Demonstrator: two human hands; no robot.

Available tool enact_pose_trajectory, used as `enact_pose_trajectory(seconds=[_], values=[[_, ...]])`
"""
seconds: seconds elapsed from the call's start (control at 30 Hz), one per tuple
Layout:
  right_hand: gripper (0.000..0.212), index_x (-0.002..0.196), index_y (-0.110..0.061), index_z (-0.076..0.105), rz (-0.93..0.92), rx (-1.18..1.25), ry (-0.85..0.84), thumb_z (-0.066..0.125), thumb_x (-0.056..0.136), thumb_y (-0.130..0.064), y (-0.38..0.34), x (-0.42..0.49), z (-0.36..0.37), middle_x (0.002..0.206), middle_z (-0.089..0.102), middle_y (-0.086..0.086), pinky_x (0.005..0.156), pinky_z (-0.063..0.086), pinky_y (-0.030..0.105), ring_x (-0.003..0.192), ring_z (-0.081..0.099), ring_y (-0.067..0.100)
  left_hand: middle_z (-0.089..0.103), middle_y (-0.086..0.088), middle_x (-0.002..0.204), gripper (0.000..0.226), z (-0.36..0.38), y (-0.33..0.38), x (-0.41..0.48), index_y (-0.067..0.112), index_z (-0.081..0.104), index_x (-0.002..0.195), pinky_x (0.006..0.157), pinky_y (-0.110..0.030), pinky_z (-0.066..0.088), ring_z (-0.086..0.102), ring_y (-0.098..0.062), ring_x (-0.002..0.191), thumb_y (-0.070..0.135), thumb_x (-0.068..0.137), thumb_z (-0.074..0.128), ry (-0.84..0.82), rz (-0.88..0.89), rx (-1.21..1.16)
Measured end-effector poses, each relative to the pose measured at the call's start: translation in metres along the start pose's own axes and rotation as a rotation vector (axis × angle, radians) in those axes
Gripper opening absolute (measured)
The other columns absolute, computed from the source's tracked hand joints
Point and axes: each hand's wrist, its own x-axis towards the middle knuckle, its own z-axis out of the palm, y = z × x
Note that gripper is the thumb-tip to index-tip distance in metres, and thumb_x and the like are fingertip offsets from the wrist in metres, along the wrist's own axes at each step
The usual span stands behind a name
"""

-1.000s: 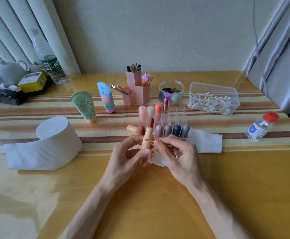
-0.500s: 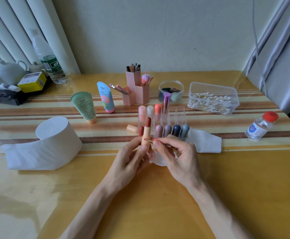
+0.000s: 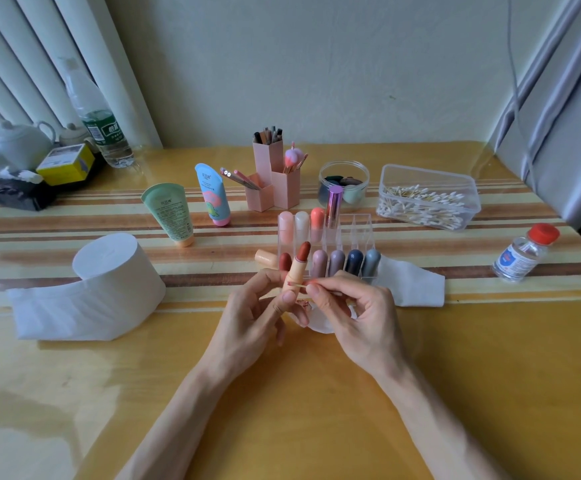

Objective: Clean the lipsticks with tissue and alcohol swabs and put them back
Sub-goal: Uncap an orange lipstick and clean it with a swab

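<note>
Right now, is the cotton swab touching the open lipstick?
Touching. Head view: the cotton swab, pinched by the right hand, lies across the peach tube of the open lipstick, no gap visible; the left hand grips that tube.

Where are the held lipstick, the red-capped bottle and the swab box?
held lipstick point(image 3: 296, 270), head view, peach tube
red-capped bottle point(image 3: 515, 260), head view, label
swab box point(image 3: 427, 176), head view, clear upper wall

You have one wide view from your head, facing forward and down over the table point(image 3: 462, 382). Your left hand point(image 3: 247, 323) and right hand point(image 3: 360, 318) sit close.
</note>
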Motion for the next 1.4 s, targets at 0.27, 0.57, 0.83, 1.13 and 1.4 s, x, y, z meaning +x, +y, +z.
enact_pose_trajectory(seconds=[0.27, 0.57, 0.83, 1.13, 1.4], values=[[0.013, 0.105, -0.003, 0.081, -0.002, -0.018, 0.005, 0.074, 0.095, -0.009, 0.0022, -0.0007, 0.0020, 0.090, 0.077, 0.000, 0.074, 0.056, 0.015, 0.085, 0.075, 0.009, 0.062, -0.006, 0.075, 0.029, -0.0012, -0.0015, -0.0012, 0.011, 0.068, 0.127, 0.049, -0.046, 0.043, 0.050, -0.024, 0.059, 0.022, 0.102, 0.062, 0.007, 0.017, 0.086], [0.011, 0.102, -0.004, 0.080, 0.018, 0.079, 0.002, 0.071, 0.095, -0.002, -0.0058, -0.0009, 0.0035, 0.084, 0.075, 0.002, 0.071, 0.054, 0.010, 0.077, 0.072, 0.001, 0.073, -0.020, 0.086, 0.028, 0.0002, -0.0043, 0.0003, -0.001, 0.054, 0.117, 0.050, -0.041, 0.044, 0.069, -0.039, 0.073, 0.017, 0.098, 0.065, 0.060, -0.016, -0.098], [0.013, 0.107, -0.011, 0.081, 0.026, -0.026, 0.013, 0.074, 0.096, -0.014, 0.0031, -0.0007, 0.0002, 0.090, 0.077, -0.005, 0.074, 0.055, 0.018, 0.085, 0.074, 0.014, 0.058, -0.002, 0.070, 0.023, -0.0009, -0.0038, -0.0013, 0.007, 0.067, 0.123, 0.053, -0.026, 0.043, 0.051, -0.014, 0.060, 0.012, 0.107, 0.051, -0.003, 0.028, 0.032], [0.013, 0.107, -0.010, 0.081, 0.021, -0.024, 0.000, 0.073, 0.097, -0.013, 0.0039, -0.0005, 0.0024, 0.092, 0.077, -0.008, 0.076, 0.056, 0.018, 0.087, 0.075, 0.012, 0.059, -0.013, 0.093, 0.031, -0.0054, -0.0058, 0.0011, 0.007, 0.073, 0.127, 0.057, -0.034, 0.049, 0.054, -0.025, 0.064, 0.017, 0.098, 0.069, 0.088, 0.021, 0.037], [0.012, 0.102, -0.006, 0.081, 0.011, -0.010, 0.009, 0.072, 0.097, -0.012, 0.0019, -0.0004, 0.0004, 0.088, 0.077, -0.005, 0.073, 0.050, 0.013, 0.081, 0.073, 0.008, 0.072, -0.024, 0.084, 0.027, -0.0024, -0.0014, -0.0006, -0.003, 0.067, 0.122, 0.063, -0.035, 0.057, 0.071, -0.031, 0.072, 0.009, 0.098, 0.061, 0.083, -0.026, -0.093]])
